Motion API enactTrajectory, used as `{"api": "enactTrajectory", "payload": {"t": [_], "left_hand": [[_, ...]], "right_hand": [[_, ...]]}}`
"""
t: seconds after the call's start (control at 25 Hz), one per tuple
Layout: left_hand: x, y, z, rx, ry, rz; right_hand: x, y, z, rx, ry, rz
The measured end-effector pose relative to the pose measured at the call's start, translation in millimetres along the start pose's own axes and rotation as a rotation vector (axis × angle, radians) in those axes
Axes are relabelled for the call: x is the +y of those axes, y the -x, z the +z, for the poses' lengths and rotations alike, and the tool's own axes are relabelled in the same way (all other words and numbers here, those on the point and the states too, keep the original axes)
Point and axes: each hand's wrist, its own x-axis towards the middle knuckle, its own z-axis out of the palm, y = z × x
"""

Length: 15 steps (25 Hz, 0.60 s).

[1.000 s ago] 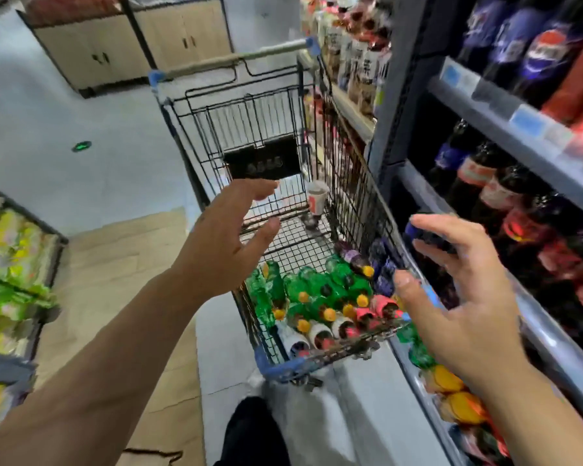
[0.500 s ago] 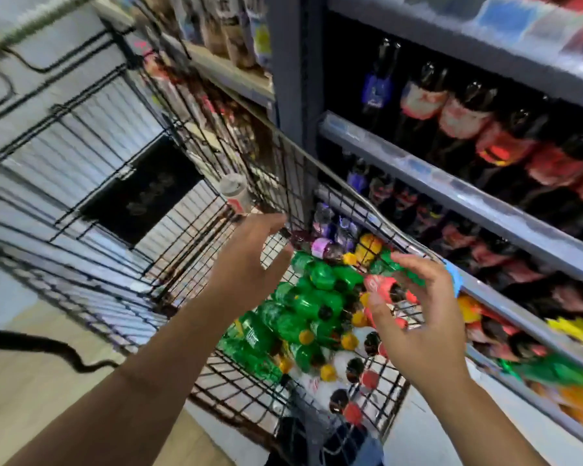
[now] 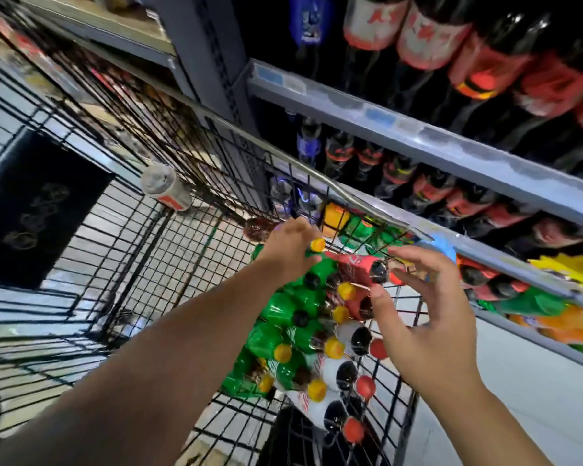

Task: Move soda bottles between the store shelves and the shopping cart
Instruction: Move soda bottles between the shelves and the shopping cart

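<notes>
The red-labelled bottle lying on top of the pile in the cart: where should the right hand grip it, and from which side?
Probably around its labelled body, from above and the right. The red-labelled bottle lies on its side atop the pile, upper side clear, and the open right hand hovers beside its dark neck end.

The cart (image 3: pixel 122 250) is made of black wire in a square grid, edged with a silver rim, and a black panel (image 3: pixel 37 210) is set in it at nine o'clock. Green-wrapped bottles (image 3: pixel 280 311) with yellow caps are piled at six o'clock. White-labelled bottles (image 3: pixel 334 368) with red caps are seen at their five o'clock. A red-labelled bottle (image 3: pixel 354 269) is dark at the shoulder. The shelf rail (image 3: pixel 418 142) is coloured grey-blue, with pale blue tags. Dark bottles with red labels (image 3: pixel 428 38) are ranged at one o'clock, a blue-labelled bottle (image 3: pixel 308 21) at twelve and orange bottles (image 3: pixel 572 324) at four.
</notes>
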Motion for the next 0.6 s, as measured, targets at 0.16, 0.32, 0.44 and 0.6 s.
{"api": "enactTrajectory", "payload": {"t": [0.16, 0.32, 0.44, 0.6], "left_hand": [[-4.3, -15.7, 9.3, 0.001, -0.12, 0.045], [-9.1, -20.8, 17.4, -0.048, -0.196, 0.032], [-19.9, -5.1, 16.5, 0.017, -0.179, 0.064], [-39.0, 33.7, -10.5, 0.367, 0.19, 0.07]], "right_hand": [[2.8, 4.0, 3.0, 0.009, 0.03, 0.046], [3.2, 7.9, 15.1, -0.028, 0.035, 0.06], [9.6, 6.0, 23.0, -0.039, 0.065, 0.125], [14.6, 2.7, 30.4, -0.102, 0.089, 0.217]]}}
